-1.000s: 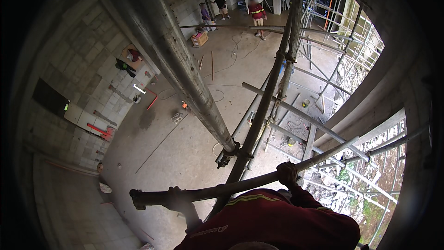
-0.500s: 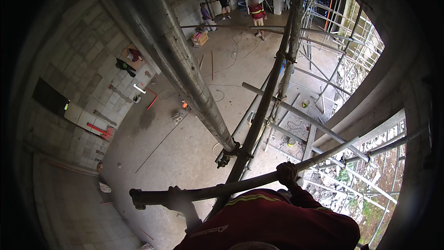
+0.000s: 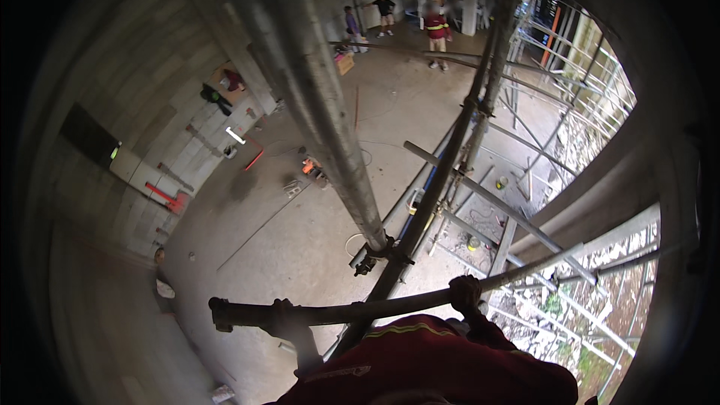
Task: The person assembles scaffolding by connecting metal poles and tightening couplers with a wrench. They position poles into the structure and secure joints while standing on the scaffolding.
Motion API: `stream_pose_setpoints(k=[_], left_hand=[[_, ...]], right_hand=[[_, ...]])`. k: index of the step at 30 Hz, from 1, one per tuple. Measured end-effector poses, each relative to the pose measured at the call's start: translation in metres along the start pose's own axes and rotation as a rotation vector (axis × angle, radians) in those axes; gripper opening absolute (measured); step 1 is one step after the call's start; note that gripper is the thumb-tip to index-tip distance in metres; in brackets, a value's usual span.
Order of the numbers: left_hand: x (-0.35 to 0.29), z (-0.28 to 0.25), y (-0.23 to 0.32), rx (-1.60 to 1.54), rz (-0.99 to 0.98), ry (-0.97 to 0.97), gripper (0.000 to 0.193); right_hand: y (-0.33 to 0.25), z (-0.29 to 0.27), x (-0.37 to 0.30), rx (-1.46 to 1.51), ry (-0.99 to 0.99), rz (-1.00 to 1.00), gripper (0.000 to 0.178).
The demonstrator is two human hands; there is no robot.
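From here: left hand [image 3: 291, 324], right hand [image 3: 466, 294] both grasp scaffold tube [image 3: 375, 310] | tube: crosswise before red jacket [image 3: 427, 352] | step: apparently steadying it | next move: probably needs both grips firm

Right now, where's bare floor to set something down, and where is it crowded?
Bare floor shows between the thin rod, thick slanting pipe and held pipe. Another patch lies between that rod and the block wall. It's crowded beyond your right hand, where scaffold tubes cross.
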State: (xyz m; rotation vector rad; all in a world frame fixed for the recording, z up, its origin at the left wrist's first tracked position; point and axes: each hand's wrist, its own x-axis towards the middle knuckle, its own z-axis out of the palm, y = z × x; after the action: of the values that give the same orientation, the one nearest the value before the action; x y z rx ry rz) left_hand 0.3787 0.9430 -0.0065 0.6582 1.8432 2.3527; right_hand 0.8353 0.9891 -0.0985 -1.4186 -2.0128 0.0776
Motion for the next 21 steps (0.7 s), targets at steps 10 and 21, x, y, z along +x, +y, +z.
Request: stream_pose_setpoints(k=[10, 21], left_hand=[[-0.014, 0.022, 0.058, -0.124, -0.244, 0.069, 0.049], [-0.013, 0.026, 0.059, -0.166, -0.268, 0.109, 0.050]], right_hand=[[0.000, 0.002, -0.004, 0.001, -0.017, 0.060, 0.015], [0.002, 0.003, -0.004, 0.083, 0.017, 0.082, 0.014]])
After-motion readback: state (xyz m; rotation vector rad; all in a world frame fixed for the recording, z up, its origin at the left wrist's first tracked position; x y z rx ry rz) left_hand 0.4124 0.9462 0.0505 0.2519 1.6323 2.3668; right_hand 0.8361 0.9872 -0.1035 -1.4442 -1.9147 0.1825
